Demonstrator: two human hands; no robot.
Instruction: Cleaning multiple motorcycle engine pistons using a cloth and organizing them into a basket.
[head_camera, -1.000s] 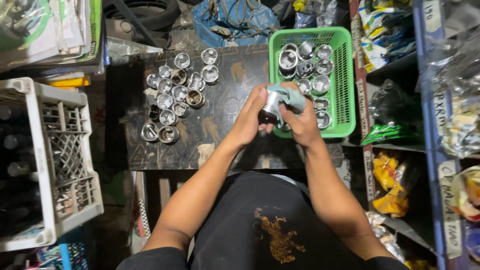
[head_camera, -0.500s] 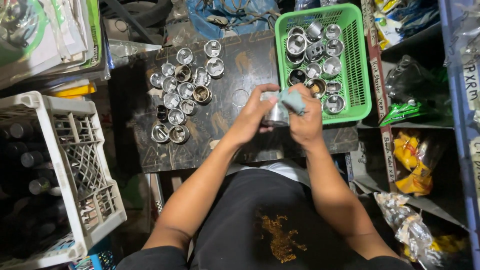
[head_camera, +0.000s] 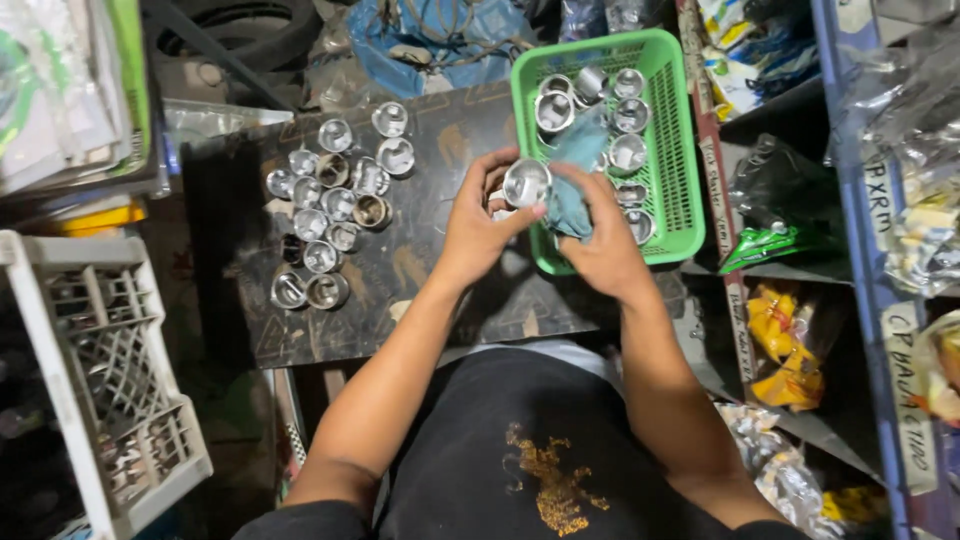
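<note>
Left hand (head_camera: 478, 228) grips metal cup (head_camera: 526, 182) beside green basket (head_camera: 680, 150).

We see shiny polished metal cup (head_camera: 526, 182) in left hand (head_camera: 478, 228), mirror-bright rim. Right hand (head_camera: 600, 250) bunches teal rag (head_camera: 572, 200), soft matt cloth, crumpled. Green basket (head_camera: 672, 150): glossy moulded plastic mesh, more bright metal cups (head_camera: 628, 152) inside. Counter (head_camera: 440, 290) looks like dark worn board, scuffed, rough, dull with rusty-looking patches. Cluster of metal cups (head_camera: 330, 205) on it, some gleaming, a few duller and brownish. We spot white plastic crate (head_camera: 110, 400), matt lattice, bit grimy. Crinkly glossy plastic bags (head_camera: 780, 350) on shelves.
</note>
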